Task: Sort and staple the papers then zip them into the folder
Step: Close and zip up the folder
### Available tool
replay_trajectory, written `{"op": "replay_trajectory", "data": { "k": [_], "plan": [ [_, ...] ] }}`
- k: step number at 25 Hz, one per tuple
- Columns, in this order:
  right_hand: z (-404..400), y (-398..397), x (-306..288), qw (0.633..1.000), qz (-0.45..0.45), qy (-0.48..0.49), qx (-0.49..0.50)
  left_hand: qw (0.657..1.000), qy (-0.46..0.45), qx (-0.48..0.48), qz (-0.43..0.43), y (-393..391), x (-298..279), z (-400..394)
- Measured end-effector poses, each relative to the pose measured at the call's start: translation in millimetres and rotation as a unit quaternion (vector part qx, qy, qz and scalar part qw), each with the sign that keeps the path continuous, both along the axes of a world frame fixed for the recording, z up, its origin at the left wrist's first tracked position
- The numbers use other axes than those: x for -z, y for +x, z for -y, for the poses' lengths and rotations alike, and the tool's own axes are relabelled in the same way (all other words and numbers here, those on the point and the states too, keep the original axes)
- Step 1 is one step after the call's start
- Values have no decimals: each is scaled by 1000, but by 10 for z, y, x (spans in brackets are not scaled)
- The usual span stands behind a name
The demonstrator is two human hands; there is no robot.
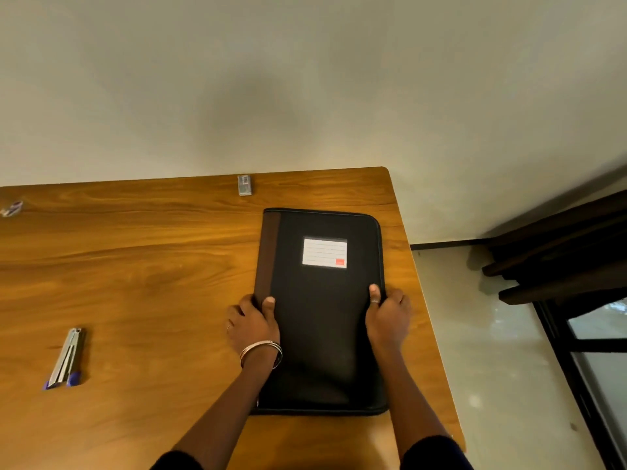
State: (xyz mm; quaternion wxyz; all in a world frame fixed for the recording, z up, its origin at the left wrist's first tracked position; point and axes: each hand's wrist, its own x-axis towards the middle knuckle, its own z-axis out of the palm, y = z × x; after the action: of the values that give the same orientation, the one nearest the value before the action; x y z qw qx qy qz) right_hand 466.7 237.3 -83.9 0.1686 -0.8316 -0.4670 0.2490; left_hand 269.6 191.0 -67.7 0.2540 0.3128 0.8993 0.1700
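Observation:
A black zip folder (322,334) with a brown spine strip and a white label card lies closed and flat on the wooden table (135,283), near its right edge. My left hand (252,325) grips the folder's left edge, thumb on top. My right hand (388,315) grips its right edge the same way. No loose papers are in view. A metal stapler (66,357) with blue ends lies far to the left on the table.
A small box of staples (244,184) sits at the table's back edge by the wall. A small blurred object (12,208) lies at the far left. The table's right edge drops to a pale floor; dark furniture (559,252) stands beyond.

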Motion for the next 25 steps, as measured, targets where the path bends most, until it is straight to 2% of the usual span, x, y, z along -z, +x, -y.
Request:
{"op": "replay_trajectory", "data": {
  "k": [2,5,7,9,12,15,18,21,25],
  "plan": [
    [199,-118,-38,996,54,-64,27,997,-71,-24,14,73,-129,1],
    [135,-123,-140,989,8,-124,76,987,-123,-70,77,-17,-148,-138],
    [16,-5,-124,985,-40,-137,93,967,-108,-134,186,-86,-114,-228],
    [-84,117,-109,984,-85,-127,97,927,-74,-203,306,-53,-137,-291],
    [-327,324,-212,985,-99,-100,96,909,-54,-213,355,133,-153,-441],
    [-770,547,-328,989,-70,-94,90,923,-13,-176,341,381,-172,-714],
    [-1220,609,-343,995,-43,-77,37,940,35,-112,321,486,-186,-1018],
    [-1487,556,-275,996,-31,-84,16,969,10,-12,248,404,-146,-1259],
    [-1467,481,-127,996,-38,-78,5,984,-6,-17,179,307,-27,-1357]
  ]
}}
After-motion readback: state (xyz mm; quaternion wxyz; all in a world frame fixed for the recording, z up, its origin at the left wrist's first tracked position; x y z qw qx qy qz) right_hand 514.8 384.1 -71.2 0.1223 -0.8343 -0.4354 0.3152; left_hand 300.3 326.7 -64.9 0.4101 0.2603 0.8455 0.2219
